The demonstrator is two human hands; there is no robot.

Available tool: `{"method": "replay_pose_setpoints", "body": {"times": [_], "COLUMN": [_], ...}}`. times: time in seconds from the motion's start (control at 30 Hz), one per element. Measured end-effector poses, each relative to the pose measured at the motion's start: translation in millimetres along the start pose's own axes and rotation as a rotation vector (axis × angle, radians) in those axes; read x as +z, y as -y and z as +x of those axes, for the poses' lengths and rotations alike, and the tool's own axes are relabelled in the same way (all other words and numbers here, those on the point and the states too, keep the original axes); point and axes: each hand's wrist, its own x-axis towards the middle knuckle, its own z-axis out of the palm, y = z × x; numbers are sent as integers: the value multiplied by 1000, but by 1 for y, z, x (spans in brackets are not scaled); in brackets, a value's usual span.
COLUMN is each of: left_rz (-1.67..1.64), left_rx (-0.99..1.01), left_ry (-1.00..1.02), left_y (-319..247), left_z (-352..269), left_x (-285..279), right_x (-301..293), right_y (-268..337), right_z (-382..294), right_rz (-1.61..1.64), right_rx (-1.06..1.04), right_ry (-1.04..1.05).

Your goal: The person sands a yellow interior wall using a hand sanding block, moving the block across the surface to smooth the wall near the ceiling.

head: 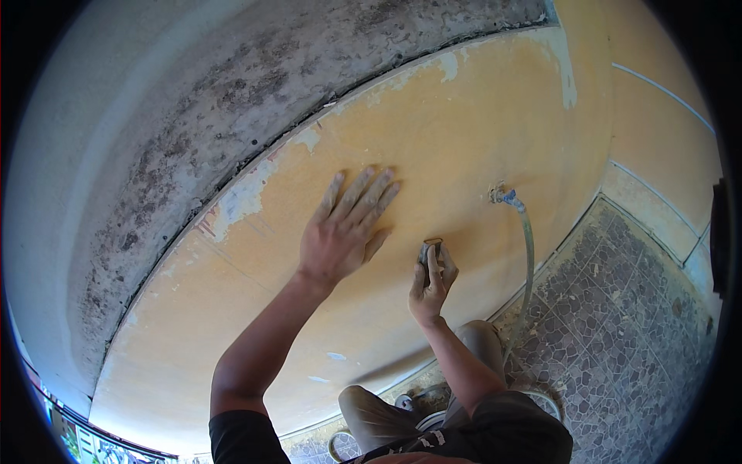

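My left hand (342,232) lies palm-down with its fingers spread against a yellow painted wall (452,133). It holds nothing. Lower and to its right, my right hand (432,284) grips a small dark sanding block (426,264), with a brown folded edge at its top. The block is at the wall's surface; my fingers hide much of it. Paint has peeled to pale patches (240,203) along the wall's upper edge, left of my left hand.
A blue-handled tap (510,197) juts from the wall, and its hose (528,249) hangs to the dusty tiled floor (614,313). Above the wall's edge runs a stained grey surface (232,98). My bent knees (371,412) are close to the wall's foot.
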Motion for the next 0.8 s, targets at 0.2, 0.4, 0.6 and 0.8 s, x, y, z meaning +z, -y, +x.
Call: {"method": "replay_pose_setpoints", "body": {"times": [0.2, 0.4, 0.6, 0.8], "left_rz": [21, 250, 371, 381], "left_rx": [-76, -246, -482, -522], "left_ry": [-119, -122, -238, -289], "left_y": [12, 44, 112, 107], "left_z": [45, -15, -147, -167], "left_x": [-17, -31, -66, -66], "right_x": [-6, 10, 39, 66], "right_y": [-9, -15, 7, 121], "right_z": [5, 111, 231, 148], "right_rz": [-2, -45, 7, 50], "right_rx": [-31, -211, -60, -445], "right_ry": [59, -77, -303, 72]}}
